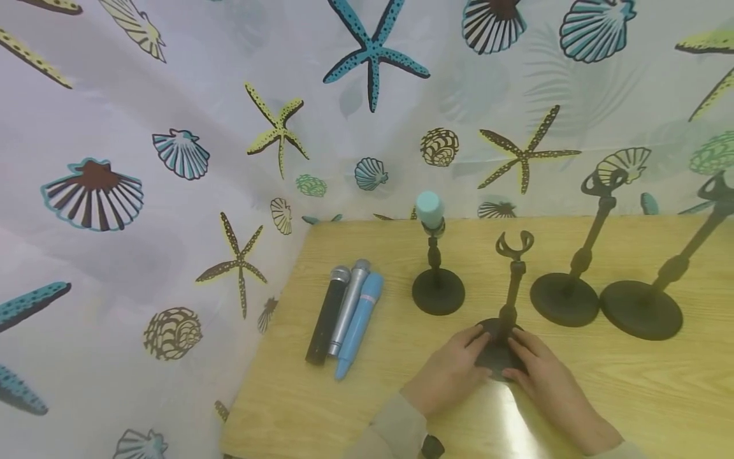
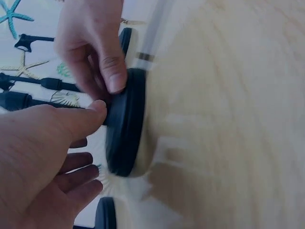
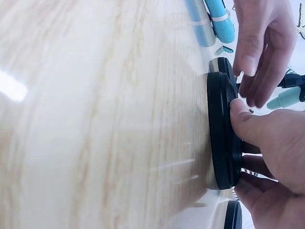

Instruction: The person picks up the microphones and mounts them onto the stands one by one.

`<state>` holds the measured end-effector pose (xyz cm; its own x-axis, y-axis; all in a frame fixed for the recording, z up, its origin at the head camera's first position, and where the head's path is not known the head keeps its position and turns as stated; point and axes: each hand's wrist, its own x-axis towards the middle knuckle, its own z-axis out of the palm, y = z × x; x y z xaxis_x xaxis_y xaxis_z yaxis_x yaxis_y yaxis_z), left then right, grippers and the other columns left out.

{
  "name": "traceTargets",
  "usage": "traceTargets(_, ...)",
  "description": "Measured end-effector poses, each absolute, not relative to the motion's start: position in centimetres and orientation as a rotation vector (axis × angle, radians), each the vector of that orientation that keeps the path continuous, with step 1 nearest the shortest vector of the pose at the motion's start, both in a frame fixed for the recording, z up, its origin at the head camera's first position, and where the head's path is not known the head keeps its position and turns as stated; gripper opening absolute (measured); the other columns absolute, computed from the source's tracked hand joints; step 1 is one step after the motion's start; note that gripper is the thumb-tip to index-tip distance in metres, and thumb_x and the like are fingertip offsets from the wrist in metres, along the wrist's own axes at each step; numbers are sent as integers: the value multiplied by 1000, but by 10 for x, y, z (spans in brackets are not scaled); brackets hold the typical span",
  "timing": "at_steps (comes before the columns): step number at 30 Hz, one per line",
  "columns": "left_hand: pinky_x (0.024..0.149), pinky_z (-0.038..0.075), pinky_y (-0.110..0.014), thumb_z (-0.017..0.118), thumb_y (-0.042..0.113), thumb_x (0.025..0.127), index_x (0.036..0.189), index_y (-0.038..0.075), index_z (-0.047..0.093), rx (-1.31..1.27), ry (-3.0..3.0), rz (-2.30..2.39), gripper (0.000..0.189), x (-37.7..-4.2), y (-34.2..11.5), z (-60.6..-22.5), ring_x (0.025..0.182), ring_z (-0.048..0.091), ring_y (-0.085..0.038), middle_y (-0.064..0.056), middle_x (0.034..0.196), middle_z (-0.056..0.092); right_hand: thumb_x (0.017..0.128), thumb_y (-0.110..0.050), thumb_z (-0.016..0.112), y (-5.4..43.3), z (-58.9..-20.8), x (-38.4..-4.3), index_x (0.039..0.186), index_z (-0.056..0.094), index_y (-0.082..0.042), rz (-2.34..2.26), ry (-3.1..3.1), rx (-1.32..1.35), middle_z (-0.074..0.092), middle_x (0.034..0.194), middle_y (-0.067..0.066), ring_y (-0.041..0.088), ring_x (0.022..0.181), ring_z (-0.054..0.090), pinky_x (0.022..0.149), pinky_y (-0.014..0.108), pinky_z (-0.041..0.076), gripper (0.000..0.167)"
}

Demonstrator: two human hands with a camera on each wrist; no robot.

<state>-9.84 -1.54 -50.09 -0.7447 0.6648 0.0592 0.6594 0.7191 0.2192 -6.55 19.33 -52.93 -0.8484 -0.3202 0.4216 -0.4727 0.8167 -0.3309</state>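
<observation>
A black desktop microphone stand (image 1: 508,306) with a round base and a fork-shaped clip stands upright on the table between both hands. My left hand (image 1: 453,370) is at the left side of its base, thumb tip at the base (image 2: 126,124) and the other fingers loosely bent in the left wrist view. From the right, my right hand (image 1: 547,382) holds the base, its thumb on the base (image 3: 223,138) and its fingers along the rim in the right wrist view. Behind the hands, another stand (image 1: 438,290) bears a microphone with a pale teal end (image 1: 430,209).
Two more black stands (image 1: 564,298) (image 1: 642,309) rise at the right. On the left lie a black microphone (image 1: 328,319), a silver microphone (image 1: 348,309) and a blue microphone (image 1: 359,325), side by side. A shell-patterned curtain (image 1: 229,159) hangs along the table's (image 1: 275,401) back and left edges.
</observation>
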Motion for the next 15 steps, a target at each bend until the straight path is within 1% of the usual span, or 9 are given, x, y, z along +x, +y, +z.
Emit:
traceTargets(3, 110, 44, -21, 53, 31, 103, 147, 10, 45, 1134, 2924, 429, 49, -103, -30, -494, 139, 46, -17, -6, 150, 47, 71, -15, 85, 192, -529, -66, 116, 62, 16, 620, -2637, 603, 54, 131, 32, 49, 112, 61, 88, 52, 55, 59)
traceTargets(6, 107, 46, -18, 54, 22, 103, 142, 11, 50, 1090, 2994, 543, 41, -112, -48, -492, 133, 52, -16, -5, 143, 54, 71, -15, 85, 192, -527, -65, 115, 62, 16, 623, -2629, 607, 55, 130, 32, 49, 110, 61, 87, 52, 56, 59)
traceTargets(9, 101, 51, -20, 56, 18, 102, 139, 12, 52, 945, 3086, 653, 38, -120, -67, -493, 125, 58, -17, -5, 135, 58, 71, -15, 85, 192, -527, -65, 115, 62, 16, 618, -2629, 619, 54, 129, 33, 50, 110, 61, 87, 52, 55, 59)
traceTargets(12, 97, 55, -25, 58, 14, 101, 136, 9, 54, 817, 3199, 632, 36, -128, -84, -490, 118, 61, -21, -9, 128, 61, 72, -15, 84, 192, -526, -65, 115, 62, 16, 611, -2637, 624, 54, 130, 33, 50, 111, 61, 88, 52, 54, 58)
traceTargets(14, 94, 56, -30, 58, 13, 100, 135, 8, 54, 692, 3251, 623, 35, -131, -95, -487, 115, 62, -24, -10, 126, 62, 72, -15, 84, 192, -526, -64, 115, 62, 16, 613, -2641, 623, 53, 130, 33, 49, 111, 61, 88, 52, 54, 58)
traceTargets(15, 91, 58, -30, 58, 13, 100, 134, 7, 54, 623, 3275, 608, 35, -132, -100, -485, 112, 63, -24, -11, 125, 62, 73, -16, 84, 192, -525, -64, 116, 62, 16, 614, -2643, 620, 53, 131, 32, 49, 111, 61, 88, 52, 55, 58)
